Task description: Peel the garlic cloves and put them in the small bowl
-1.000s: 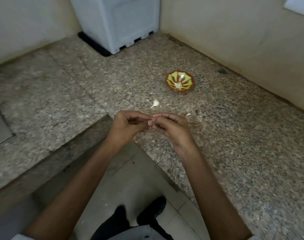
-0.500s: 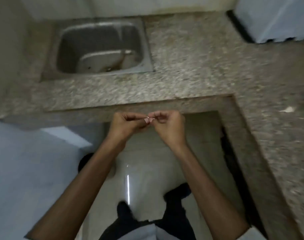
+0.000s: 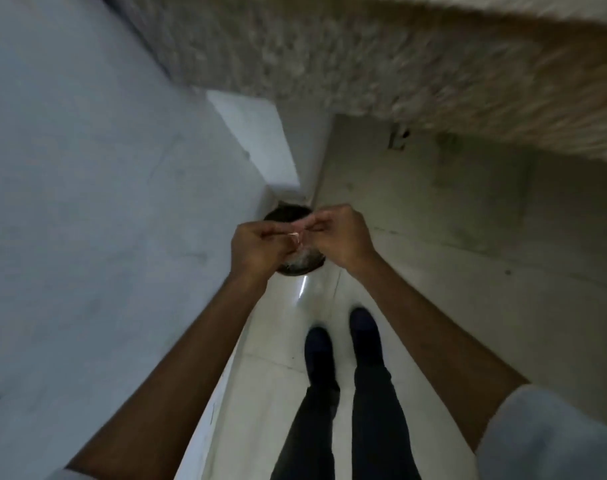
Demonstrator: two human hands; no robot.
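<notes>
Both hands are held together above a round dark bin point(image 3: 288, 211) on the floor. My left hand point(image 3: 260, 249) and my right hand point(image 3: 343, 237) pinch a small garlic clove point(image 3: 296, 237) between their fingertips, with a bit of pale skin curling off it. The clove is mostly hidden by the fingers. The small bowl is out of view.
The granite counter point(image 3: 364, 57) runs across the top, blurred. A white wall point(image 3: 87, 202) stands on the left, a grey cabinet face point(image 3: 468, 220) on the right. My legs and dark shoes point(image 3: 340, 341) stand on the pale tiled floor.
The view has swung left from the counter with the bowl, past the sink, down to the floor bin. Both hands stayed together on the clove and now hang over the bin.
</notes>
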